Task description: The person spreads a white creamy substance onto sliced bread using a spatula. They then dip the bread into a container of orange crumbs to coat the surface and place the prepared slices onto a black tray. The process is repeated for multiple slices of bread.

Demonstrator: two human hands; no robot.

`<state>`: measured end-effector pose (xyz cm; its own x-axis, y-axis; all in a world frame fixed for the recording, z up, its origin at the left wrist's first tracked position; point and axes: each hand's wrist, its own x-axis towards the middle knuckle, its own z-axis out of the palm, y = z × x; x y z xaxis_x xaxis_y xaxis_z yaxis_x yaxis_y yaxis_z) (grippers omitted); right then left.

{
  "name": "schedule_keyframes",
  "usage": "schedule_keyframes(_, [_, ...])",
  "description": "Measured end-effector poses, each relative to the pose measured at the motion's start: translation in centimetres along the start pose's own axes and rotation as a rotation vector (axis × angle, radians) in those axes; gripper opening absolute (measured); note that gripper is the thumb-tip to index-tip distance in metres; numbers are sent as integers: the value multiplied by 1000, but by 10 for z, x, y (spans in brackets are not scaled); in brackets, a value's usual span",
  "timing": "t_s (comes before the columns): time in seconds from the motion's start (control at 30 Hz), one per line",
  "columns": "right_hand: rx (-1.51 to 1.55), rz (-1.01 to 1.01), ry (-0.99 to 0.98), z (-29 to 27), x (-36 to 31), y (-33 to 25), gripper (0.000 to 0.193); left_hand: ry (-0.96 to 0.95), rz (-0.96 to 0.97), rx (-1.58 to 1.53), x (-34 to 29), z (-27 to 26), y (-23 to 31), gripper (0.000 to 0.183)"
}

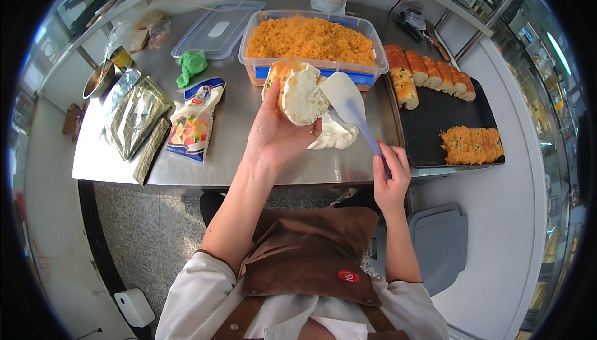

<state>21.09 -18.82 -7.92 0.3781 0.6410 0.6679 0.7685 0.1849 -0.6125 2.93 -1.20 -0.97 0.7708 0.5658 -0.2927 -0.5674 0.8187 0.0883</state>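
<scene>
In my left hand [268,130] is a bread roll [301,95], its near face coated with white cream and its golden crust flecked with green. My right hand [392,177] grips the bluish handle of a spatula [346,98]. The spatula's pale, cream-smeared blade is beside the roll's right edge; I cannot tell if they touch. Below the roll, a mound of white cream [336,133] lies on the steel table. Just beyond the roll stands a clear plastic tub [249,60] heaped with orange shredded floss [311,38].
At right, a black baking tray [435,122] holds plain rolls [429,69], green-flecked rolls [404,88] and floss-coated rolls [471,145]. At left lie a tub lid [219,29], a green crumpled cloth or glove [191,67], a printed pouch [194,119], seaweed packs [138,119] and a metal bowl [99,80].
</scene>
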Motion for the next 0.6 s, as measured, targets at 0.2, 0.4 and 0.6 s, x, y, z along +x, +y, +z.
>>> schedule_keyframes(0.2, [38, -68, -89, 10, 18, -27, 28, -49, -20, 21, 2, 0, -7, 43])
schedule_keyframes(0.4, [-139, -100, 76, 0, 14, 4, 27, -33, -57, -5, -5, 6, -5, 44])
schedule_keyframes(0.6, [-35, -84, 49, 10, 21, -18, 26, -75, -100, -17, -4, 5, -12, 45])
